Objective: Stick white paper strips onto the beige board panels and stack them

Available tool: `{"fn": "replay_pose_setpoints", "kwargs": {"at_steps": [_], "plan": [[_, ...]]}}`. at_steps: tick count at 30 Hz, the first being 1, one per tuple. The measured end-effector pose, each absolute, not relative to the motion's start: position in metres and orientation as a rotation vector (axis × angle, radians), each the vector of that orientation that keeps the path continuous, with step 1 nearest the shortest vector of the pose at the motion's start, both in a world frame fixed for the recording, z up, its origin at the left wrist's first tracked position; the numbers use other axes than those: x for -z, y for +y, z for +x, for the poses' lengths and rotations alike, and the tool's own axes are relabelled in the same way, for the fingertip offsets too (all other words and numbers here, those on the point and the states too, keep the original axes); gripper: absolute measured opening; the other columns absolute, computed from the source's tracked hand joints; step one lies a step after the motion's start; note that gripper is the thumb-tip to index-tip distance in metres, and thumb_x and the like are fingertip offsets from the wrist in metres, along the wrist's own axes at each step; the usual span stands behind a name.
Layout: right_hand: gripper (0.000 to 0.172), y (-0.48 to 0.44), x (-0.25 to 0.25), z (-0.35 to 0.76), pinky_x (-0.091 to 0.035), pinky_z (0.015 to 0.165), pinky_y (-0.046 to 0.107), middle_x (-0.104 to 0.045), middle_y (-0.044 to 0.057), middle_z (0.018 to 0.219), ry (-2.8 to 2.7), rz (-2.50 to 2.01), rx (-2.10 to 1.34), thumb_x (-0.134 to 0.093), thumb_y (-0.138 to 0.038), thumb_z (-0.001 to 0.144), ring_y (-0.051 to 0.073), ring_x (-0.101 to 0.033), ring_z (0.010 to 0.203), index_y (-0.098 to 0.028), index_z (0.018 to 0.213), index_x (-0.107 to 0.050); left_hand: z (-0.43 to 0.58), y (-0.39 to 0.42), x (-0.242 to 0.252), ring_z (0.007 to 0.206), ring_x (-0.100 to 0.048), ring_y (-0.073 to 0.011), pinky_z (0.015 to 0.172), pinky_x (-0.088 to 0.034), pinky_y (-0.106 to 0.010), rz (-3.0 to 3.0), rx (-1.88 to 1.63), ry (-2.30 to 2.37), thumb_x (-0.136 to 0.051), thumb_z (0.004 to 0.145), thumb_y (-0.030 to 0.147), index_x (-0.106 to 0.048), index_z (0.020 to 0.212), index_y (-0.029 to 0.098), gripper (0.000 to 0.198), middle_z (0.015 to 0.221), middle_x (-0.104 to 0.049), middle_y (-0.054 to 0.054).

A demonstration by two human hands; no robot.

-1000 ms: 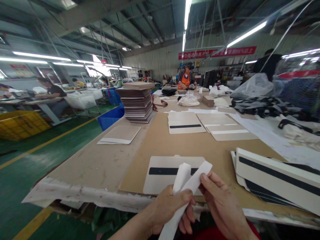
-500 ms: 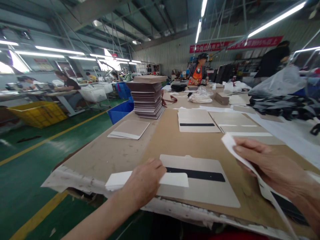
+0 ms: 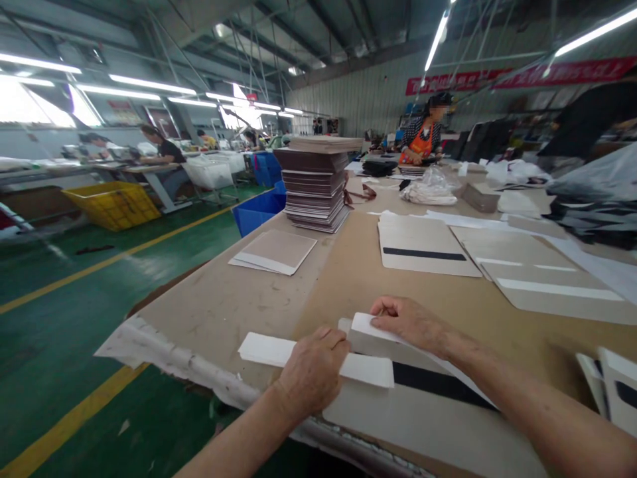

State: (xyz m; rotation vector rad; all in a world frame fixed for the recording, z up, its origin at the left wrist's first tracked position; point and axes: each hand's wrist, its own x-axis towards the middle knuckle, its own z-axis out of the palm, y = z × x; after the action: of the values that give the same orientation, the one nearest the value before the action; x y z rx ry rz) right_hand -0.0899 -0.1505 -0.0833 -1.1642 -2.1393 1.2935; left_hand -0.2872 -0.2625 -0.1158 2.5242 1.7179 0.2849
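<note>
My left hand [image 3: 312, 373] rests palm down on a white paper strip [image 3: 266, 349] that lies across the left end of a beige card [image 3: 438, 425] with a black stripe [image 3: 438, 385]. Its fingers are curled over the strip. My right hand [image 3: 409, 322] reaches in from the right and pinches the end of a second white strip [image 3: 365, 326] against the card's top left corner. Both hands sit near the table's front edge.
A tall stack of brown cards [image 3: 316, 179] stands mid-table, with single cards [image 3: 276, 252] and striped cards [image 3: 425, 245] laid out beyond. More striped cards [image 3: 614, 392] lie at right. A person in an orange apron [image 3: 423, 139] works at the far end. Blue bin [image 3: 256, 212] stands left.
My right hand has swung from the right side in to the card's top left corner, carrying its white strip. My left hand stays on the other strip. The camera turned left.
</note>
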Motion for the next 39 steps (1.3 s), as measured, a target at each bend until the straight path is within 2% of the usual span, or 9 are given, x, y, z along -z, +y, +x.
{"fn": "replay_pose_setpoints", "kwargs": {"at_steps": [7,13,29,36,39], "plan": [[0.009,-0.144,0.104,-0.114,-0.031,0.051,0.023,-0.055,-0.004,0.059,-2.294,-1.141,-1.231,-0.06,-0.025,0.076,0.01,-0.045,0.054,-0.02,0.078,-0.067,-0.289,-0.264,0.12,0.099,-0.049,-0.0235,0.09,-0.045,-0.037,2.51,-0.272,1.716,-0.057,0.075,0.014,-0.057,0.1,0.018,0.026,0.106,-0.058,-0.007],[0.008,-0.152,0.101,-0.119,-0.032,0.054,0.024,-0.059,-0.002,0.062,-2.383,-1.201,-1.112,-0.058,-0.022,0.077,0.012,-0.049,0.057,-0.019,0.077,-0.066,-0.289,-0.264,0.119,0.094,-0.049,-0.0234,0.084,-0.047,-0.037,2.509,-0.227,1.724,-0.059,0.073,0.016,-0.057,0.092,0.018,0.02,0.103,-0.057,-0.006],[0.01,-0.147,0.102,-0.125,-0.035,0.057,0.024,-0.066,-0.001,0.069,-2.474,-1.33,-1.002,-0.059,-0.025,0.078,0.013,-0.055,0.064,-0.019,0.078,-0.067,-0.289,-0.264,0.12,0.09,-0.05,-0.0224,0.08,-0.048,-0.037,2.565,-0.227,1.714,-0.056,0.077,0.016,-0.057,0.093,0.018,0.015,0.098,-0.057,-0.006],[0.011,-0.147,0.098,-0.13,-0.036,0.059,0.024,-0.067,0.001,0.07,-2.492,-1.343,-0.967,-0.059,-0.024,0.078,0.013,-0.056,0.064,-0.018,0.077,-0.068,-0.289,-0.264,0.119,0.09,-0.05,-0.0223,0.079,-0.049,-0.037,2.551,-0.216,1.707,-0.053,0.077,0.014,-0.056,0.092,0.018,0.015,0.098,-0.057,-0.006],[0.012,-0.145,0.099,-0.129,-0.035,0.058,0.024,-0.067,0.001,0.069,-2.525,-1.329,-0.928,-0.058,-0.026,0.079,0.013,-0.055,0.063,-0.019,0.077,-0.069,-0.289,-0.264,0.119,0.098,-0.05,-0.0229,0.085,-0.049,-0.038,2.515,-0.233,1.72,-0.054,0.076,0.014,-0.056,0.091,0.018,0.016,0.112,-0.055,-0.007]]}}
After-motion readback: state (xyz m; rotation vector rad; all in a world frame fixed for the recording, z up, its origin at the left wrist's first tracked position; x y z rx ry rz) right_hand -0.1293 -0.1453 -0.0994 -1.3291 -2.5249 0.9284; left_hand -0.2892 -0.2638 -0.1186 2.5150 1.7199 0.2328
